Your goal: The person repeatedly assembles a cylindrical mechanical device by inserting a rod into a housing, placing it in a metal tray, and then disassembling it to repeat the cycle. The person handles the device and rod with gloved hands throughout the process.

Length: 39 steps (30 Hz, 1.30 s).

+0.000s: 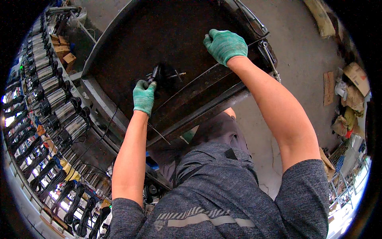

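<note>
My left hand, in a green knit glove, is closed around a small dark metal part over the dark tabletop. A thin rod with a pale tip sticks out beside that part; whether the two are joined I cannot tell. Farther right, my right hand, also gloved in green, has its fingers curled above the table's near right side. A thin line, a rod or wire, runs up to it from the lower left. The right fingertips are turned away, and any thing inside them is hidden.
Wrenches or similar metal tools lie along the table's right edge. To the left stands a long row of metal cylinders with coiled black cables. Cardboard boxes sit behind them. More cardboard and bags line the right.
</note>
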Tool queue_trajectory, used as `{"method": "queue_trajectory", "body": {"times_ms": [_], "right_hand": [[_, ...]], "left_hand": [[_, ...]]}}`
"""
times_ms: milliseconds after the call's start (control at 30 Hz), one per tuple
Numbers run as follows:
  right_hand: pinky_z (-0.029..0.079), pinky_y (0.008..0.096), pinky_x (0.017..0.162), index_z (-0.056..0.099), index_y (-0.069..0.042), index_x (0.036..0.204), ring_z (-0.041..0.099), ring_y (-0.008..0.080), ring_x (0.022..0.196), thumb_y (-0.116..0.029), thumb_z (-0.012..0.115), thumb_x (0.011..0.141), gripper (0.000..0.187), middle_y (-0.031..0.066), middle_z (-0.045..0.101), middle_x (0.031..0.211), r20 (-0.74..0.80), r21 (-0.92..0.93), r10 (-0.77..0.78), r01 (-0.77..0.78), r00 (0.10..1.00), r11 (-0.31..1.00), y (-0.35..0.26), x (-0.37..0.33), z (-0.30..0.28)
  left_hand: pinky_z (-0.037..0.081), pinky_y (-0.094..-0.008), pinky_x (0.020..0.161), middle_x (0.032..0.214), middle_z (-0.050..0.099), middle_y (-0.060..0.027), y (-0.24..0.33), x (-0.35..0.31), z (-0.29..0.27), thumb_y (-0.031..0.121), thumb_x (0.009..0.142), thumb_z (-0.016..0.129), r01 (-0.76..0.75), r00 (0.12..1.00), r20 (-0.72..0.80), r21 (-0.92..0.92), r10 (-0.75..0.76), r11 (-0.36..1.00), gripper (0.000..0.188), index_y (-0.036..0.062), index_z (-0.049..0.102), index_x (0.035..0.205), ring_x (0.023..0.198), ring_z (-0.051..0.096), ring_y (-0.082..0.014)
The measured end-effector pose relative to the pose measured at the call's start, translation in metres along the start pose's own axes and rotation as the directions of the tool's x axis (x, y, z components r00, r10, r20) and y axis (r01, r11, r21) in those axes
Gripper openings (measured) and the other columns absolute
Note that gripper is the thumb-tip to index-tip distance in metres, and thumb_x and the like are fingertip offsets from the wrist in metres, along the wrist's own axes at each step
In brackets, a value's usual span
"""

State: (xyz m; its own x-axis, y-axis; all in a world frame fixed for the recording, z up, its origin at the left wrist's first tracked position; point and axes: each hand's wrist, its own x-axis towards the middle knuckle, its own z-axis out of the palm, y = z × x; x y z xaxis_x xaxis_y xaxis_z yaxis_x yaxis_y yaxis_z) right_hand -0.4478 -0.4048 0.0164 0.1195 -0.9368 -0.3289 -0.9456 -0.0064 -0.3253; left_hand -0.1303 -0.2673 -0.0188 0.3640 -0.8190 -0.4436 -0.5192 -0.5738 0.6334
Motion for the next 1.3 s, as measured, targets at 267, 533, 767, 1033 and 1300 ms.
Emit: {"method": "queue_trajectory", "body": {"times_ms": [267, 533, 767, 1033, 1300], "right_hand": [[0.056, 0.0532, 0.084, 0.071, -0.016, 0.107, 0.07, 0.0415, 0.098, -0.045, 0.048, 0.1, 0.037, 0.0178, 0.074, 0.103, 0.009, 0.002, 0.007, -0.007, 1.0, 1.0, -0.004, -0.004, -0.005], [0.055, 0.0522, 0.085, 0.07, -0.011, 0.117, 0.068, 0.043, 0.101, -0.056, 0.05, 0.1, 0.052, 0.0216, 0.073, 0.105, -0.174, 0.389, -0.065, 0.129, 0.983, 0.912, 0.0, -0.011, 0.002], [0.052, 0.0566, 0.074, 0.065, -0.011, 0.114, 0.067, 0.0472, 0.088, -0.043, 0.054, 0.103, 0.036, 0.0232, 0.071, 0.09, 0.013, 0.479, -0.476, 0.413, 0.879, 0.775, -0.129, -0.162, -0.055], [0.052, 0.0375, 0.073, 0.066, -0.004, 0.121, 0.066, 0.029, 0.077, -0.029, 0.055, 0.106, 0.031, 0.0202, 0.071, 0.096, 0.047, 0.738, -0.445, 0.269, 0.895, 0.619, -0.091, -0.178, -0.016], [0.045, 0.0266, 0.062, 0.068, -0.002, 0.121, 0.051, 0.0082, 0.07, -0.03, 0.052, 0.108, 0.034, 0.0011, 0.064, 0.084, 0.295, 0.838, -0.437, -0.01, 0.849, 0.546, -0.026, -0.192, 0.018]], "left_hand": [[0.042, -0.0275, 0.06, 0.073, 0.051, 0.0028, 0.022, -0.027, -0.042, 0.014, 0.091, 0.077, -0.077, 0.997, -0.023, -0.098, 0.075, 0.992, 0.025, 0.0059, 0.056, 0.082, 0.067, 0.046, -0.009], [0.05, -0.0276, 0.047, 0.073, 0.044, 0.0021, 0.082, -0.117, -0.116, 0.017, 0.095, 0.075, -0.177, 0.979, -0.153, -0.343, 0.131, 0.922, 0.028, 0.0081, 0.049, 0.086, 0.054, 0.052, -0.0102], [0.047, -0.028, 0.06, 0.078, 0.056, 0.0, 0.109, -0.188, -0.127, 0.018, 0.091, 0.078, -0.256, 0.921, -0.357, -0.243, 0.159, 0.936, 0.023, 0.0036, 0.063, 0.098, 0.069, 0.053, -0.0101], [0.045, -0.0269, 0.056, 0.076, 0.057, -0.0011, 0.117, -0.241, -0.093, 0.02, 0.083, 0.086, -0.273, 0.927, -0.3, -0.132, 0.224, 0.953, 0.034, 0.0055, 0.056, 0.092, 0.065, 0.051, -0.0089], [0.049, -0.0361, 0.062, 0.072, 0.058, -0.0094, 0.108, -0.26, -0.03, 0.027, 0.078, 0.087, -0.229, 0.966, -0.181, -0.273, 0.184, 0.935, 0.041, 0.0032, 0.056, 0.091, 0.065, 0.054, -0.0202]]}}
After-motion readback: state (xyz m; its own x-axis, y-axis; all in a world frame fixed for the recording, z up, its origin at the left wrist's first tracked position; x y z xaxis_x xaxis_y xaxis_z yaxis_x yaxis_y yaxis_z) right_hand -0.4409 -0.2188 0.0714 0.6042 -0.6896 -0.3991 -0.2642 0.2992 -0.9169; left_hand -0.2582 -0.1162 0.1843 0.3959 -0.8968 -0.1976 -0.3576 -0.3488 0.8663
